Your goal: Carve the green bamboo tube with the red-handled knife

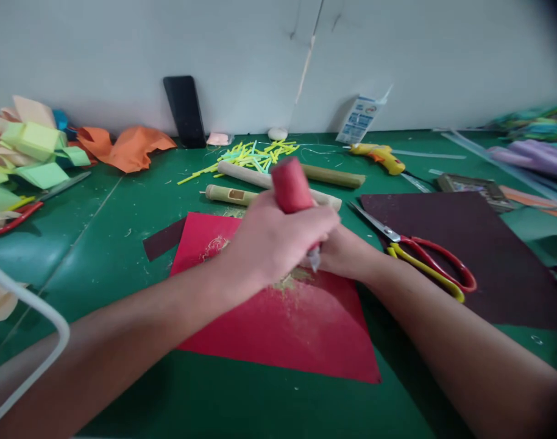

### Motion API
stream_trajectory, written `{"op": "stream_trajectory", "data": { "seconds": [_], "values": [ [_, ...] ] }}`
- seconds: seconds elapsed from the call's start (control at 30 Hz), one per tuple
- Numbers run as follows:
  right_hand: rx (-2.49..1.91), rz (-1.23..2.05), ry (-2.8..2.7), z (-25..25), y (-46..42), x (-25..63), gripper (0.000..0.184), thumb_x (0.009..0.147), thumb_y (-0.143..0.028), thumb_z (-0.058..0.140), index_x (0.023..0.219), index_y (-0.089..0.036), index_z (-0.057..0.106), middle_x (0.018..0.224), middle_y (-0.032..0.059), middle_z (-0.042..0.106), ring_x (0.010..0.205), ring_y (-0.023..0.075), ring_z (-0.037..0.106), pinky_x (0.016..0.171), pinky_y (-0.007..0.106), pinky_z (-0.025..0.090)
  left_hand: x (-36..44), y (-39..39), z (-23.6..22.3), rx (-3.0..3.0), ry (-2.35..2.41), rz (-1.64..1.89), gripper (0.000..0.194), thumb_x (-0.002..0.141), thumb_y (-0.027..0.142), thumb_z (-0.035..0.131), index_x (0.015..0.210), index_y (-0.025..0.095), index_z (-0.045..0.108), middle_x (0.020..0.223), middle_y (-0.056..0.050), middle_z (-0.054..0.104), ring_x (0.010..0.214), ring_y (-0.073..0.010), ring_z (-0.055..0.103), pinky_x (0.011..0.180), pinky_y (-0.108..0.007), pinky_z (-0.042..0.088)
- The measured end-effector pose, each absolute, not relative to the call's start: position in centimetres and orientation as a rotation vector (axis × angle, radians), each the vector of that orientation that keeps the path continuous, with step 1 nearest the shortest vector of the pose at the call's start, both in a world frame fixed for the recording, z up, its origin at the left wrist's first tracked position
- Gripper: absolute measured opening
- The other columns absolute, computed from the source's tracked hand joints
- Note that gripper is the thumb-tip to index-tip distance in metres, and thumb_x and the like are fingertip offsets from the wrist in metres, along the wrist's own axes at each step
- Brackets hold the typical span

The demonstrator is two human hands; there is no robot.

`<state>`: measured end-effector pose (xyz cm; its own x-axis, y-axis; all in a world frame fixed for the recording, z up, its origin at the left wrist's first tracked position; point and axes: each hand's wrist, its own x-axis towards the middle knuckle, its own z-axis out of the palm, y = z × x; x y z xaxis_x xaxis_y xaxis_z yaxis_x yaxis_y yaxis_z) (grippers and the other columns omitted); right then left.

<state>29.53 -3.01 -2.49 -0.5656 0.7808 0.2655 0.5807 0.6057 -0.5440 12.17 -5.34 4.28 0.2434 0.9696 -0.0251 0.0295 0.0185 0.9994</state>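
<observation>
My left hand (273, 238) is closed around a thick red cylindrical tool (291, 183), blurred by motion. Its upper end leans up and left, and a pale pointed tip (314, 259) sticks out below my fist. My right hand (336, 247) is close against the left one, partly behind it; its fingers are hidden, so what it holds cannot be made out. Both hands are over a red sheet of paper (278, 332) strewn with fine pale shavings (290, 281). Just beyond them lies a bamboo tube (217, 193) with a rectangular hole.
Behind my hands lie a pale stick (244, 175), an olive stick (333, 175) and yellow-green strips (255, 155). Scissors (397, 235) overlap a dark sheet (502, 262) at right. A yellow glue gun (379, 157) and a phone (186, 113) are farther back. Folded paper (36, 143) is piled left.
</observation>
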Motion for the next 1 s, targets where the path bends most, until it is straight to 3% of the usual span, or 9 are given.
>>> {"op": "stream_trajectory", "data": {
  "seconds": [0.07,0.13,0.27,0.4,0.57,0.73,1.0],
  "values": [
    [-1.029,0.489,-2.441,-2.1,-3.1,29.7,0.022,0.084,-0.043,0.074,0.092,-0.023,0.073,0.102,0.0083,0.072,0.104,0.0294,0.057,0.094,0.051,0.042,11.3,-4.2,3.8,1.337,1.053,1.113,0.024,0.078,0.012,0.067,0.056,0.018,0.061,0.051,0.005,0.051,0.047,-0.0066,0.047,0.043,-0.021,0.042],
    [-1.007,0.447,-2.474,-1.9,-3.2,29.8,0.025,0.086,-0.044,0.071,0.099,-0.022,0.074,0.109,0.0098,0.071,0.106,0.0301,0.057,0.095,0.052,0.041,10.4,-3.4,2.8,1.283,1.089,1.237,0.023,0.079,0.013,0.067,0.057,0.018,0.061,0.056,0.006,0.057,0.048,-0.0047,0.047,0.046,-0.02,0.043],
    [-1.002,0.508,-2.483,-1.9,-3.4,29.5,0.029,0.089,-0.034,0.065,0.112,-0.018,0.069,0.111,0.0132,0.067,0.104,0.0281,0.058,0.093,0.047,0.044,9.3,-2.5,0.3,1.244,1.019,1.33,0.025,0.084,0.036,0.071,0.067,0.018,0.068,0.056,0.004,0.058,0.044,-0.0069,0.048,0.042,-0.023,0.041],
    [-1.058,0.543,-2.402,-2.2,-3.4,28.9,0.033,0.072,-0.024,0.078,0.1,-0.018,0.062,0.102,0.0091,0.067,0.099,0.0258,0.057,0.087,0.04,0.045,8.9,-2.8,-0.8,1.303,1.016,1.359,0.036,0.085,0.05,0.073,0.068,0.018,0.068,0.059,0.001,0.063,0.046,-0.0091,0.054,0.044,-0.023,0.045],
    [-0.936,0.509,-2.45,-2.3,-3.1,29.3,0.028,0.085,-0.042,0.074,0.098,-0.019,0.065,0.103,0.01,0.067,0.098,0.0255,0.056,0.091,0.043,0.043,8.4,-4.1,-0.7,1.368,1.062,1.235,0.047,0.084,0.065,0.069,0.074,0.019,0.07,0.045,0.002,0.053,0.04,-0.0096,0.048,0.042,-0.023,0.04],
    [-0.927,0.489,-2.465,-2.3,-3.2,29.8,0.029,0.09,-0.042,0.069,0.107,-0.019,0.07,0.113,0.0126,0.068,0.107,0.0278,0.056,0.094,0.045,0.044,8.0,-4.1,-0.9,1.396,1.024,1.227,0.042,0.086,0.059,0.069,0.074,0.018,0.071,0.047,0.002,0.052,0.042,-0.0088,0.047,0.043,-0.022,0.04],
    [-0.958,0.533,-2.446,-2.2,-3.4,29.3,0.029,0.08,-0.04,0.075,0.1,-0.02,0.069,0.1,0.0092,0.068,0.099,0.0262,0.057,0.093,0.043,0.043,7.5,-3.4,-1.9,1.501,0.932,1.208,0.04,0.085,0.059,0.07,0.073,0.022,0.074,0.057,0.001,0.059,0.041,-0.0078,0.045,0.037,-0.022,0.036]
  ]
}}
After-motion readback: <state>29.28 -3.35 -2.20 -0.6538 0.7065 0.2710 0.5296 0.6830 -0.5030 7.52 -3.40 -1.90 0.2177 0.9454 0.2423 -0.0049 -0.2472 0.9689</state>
